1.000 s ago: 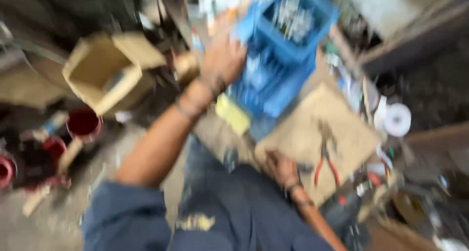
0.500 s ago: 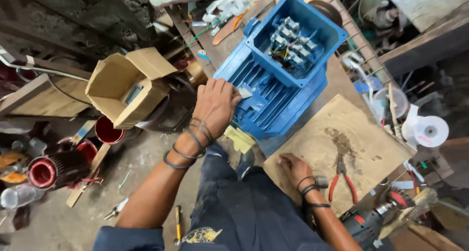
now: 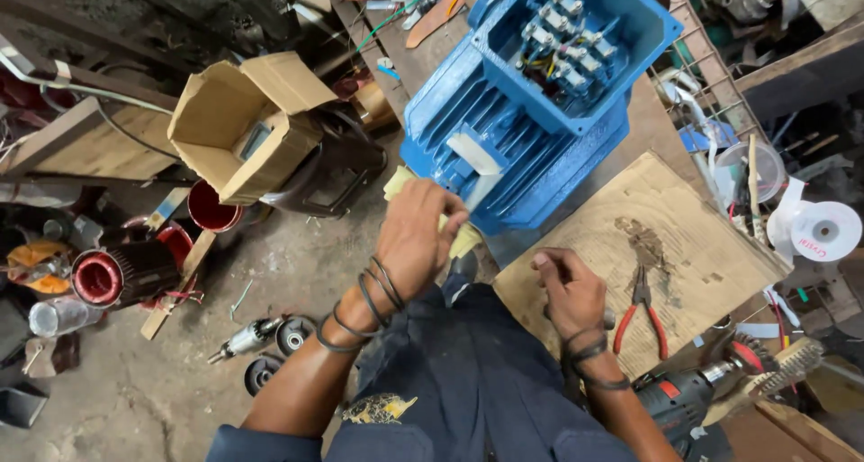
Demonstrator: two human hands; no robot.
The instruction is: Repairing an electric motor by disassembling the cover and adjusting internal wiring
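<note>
A worker's left hand [image 3: 416, 237] presses a yellow cloth [image 3: 464, 240], fingers curled on it, against the lower side of a blue electric motor [image 3: 504, 138] at twelve o'clock; the right hand [image 3: 569, 291], loosely curled and holding nothing, steadies on cardboard [image 3: 702, 246] at three o'clock beside red-handled pliers [image 3: 641, 311]. Firm strokes along the fins would likely wipe cleanest

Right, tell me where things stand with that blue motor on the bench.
Done: the blue motor has its terminal box uncovered, wiring exposed. In hand: the left hand presses a yellow cloth against the motor's finned side, while the right hand rests on the cardboard sheet. Left: the box has no cover on it, and the red-handled pliers and drill lie untouched.
</note>
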